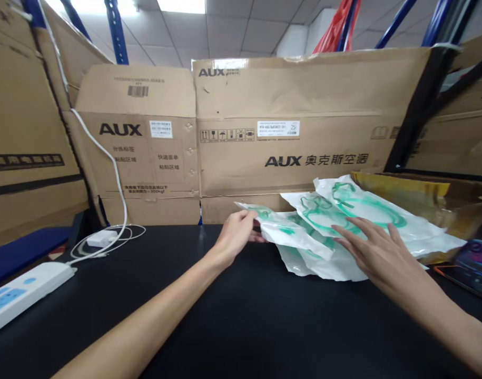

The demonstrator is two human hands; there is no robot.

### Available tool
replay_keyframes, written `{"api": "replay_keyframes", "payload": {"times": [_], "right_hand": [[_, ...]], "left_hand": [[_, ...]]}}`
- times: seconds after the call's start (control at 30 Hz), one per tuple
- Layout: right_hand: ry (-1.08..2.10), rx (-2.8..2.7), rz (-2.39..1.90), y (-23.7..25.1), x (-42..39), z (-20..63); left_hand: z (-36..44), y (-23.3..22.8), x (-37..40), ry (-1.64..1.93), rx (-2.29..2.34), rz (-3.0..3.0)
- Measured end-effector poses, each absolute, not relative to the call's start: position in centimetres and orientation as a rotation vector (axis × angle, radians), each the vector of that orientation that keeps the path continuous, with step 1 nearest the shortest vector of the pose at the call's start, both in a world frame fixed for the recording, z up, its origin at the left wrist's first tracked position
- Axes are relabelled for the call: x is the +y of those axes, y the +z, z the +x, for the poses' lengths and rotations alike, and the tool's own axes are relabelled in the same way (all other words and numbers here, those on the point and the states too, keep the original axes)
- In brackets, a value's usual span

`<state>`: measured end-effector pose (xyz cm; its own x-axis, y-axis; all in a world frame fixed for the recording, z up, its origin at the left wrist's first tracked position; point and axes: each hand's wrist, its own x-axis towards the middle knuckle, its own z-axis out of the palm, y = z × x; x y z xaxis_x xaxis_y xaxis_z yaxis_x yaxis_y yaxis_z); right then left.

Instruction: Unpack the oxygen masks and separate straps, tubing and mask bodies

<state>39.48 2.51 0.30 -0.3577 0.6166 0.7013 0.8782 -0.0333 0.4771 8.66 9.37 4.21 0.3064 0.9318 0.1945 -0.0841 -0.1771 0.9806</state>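
Observation:
Several clear-and-white packets with green tubing inside lie in an overlapping pile on the right half of the black table. My left hand (237, 236) pinches the left corner of the nearest packet (290, 231), its thumb on top and its fingers partly hidden beneath. My right hand (377, 252) has its fingers spread over the pile, touching or just above a middle packet (320, 213); the contact is hard to make out. Behind it, the rearmost packet (369, 208) shows a loop of green tube.
Cardboard panels (233, 163) wall off the table's back. To the left are a white power strip (27, 289), a plug adapter (102, 238) and a loose cable (120, 184). A box with yellow tape (402, 192) stands behind the packets. A phone (468, 279) lies at the right edge.

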Motion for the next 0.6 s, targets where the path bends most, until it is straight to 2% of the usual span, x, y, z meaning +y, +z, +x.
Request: {"api": "replay_keyframes", "payload": {"times": [0.27,0.6], "right_hand": [[-1.263,-2.001,-1.596,0.7,2.2,38.9],[-1.223,-1.866,-1.547,1.9,0.2,38.6]], "left_hand": [[1.5,3.2,5.2,1.085,0.941,1.342],[-4.0,0.3,2.8,0.752,1.107,1.452]]}}
